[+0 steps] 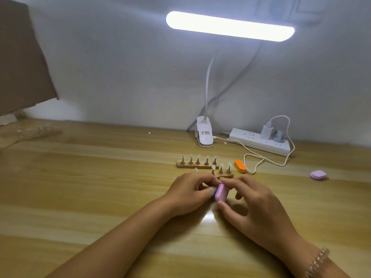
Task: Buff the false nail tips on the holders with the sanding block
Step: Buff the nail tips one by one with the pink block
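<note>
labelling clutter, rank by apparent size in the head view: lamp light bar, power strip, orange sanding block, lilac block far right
1. lamp light bar
2. power strip
3. orange sanding block and lilac block: these look alike, so no ranking

Worktop (100, 187): wood grain, glossy lacquer, throws glare. Holder bases (197, 165): plain wood strips. Holder cones (182, 161): dull metal. Nail tips (183, 156): translucent plastic. Sanding block (220, 192): matt, foam-like. Power strip (261, 142), lamp clip (204, 135): smooth white plastic. Bracelet (319, 259): shiny beads.

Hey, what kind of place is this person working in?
Probably a home nail-craft desk: a wooden table, a clip-on lamp, a power strip, and false nail tips on holders.
</note>
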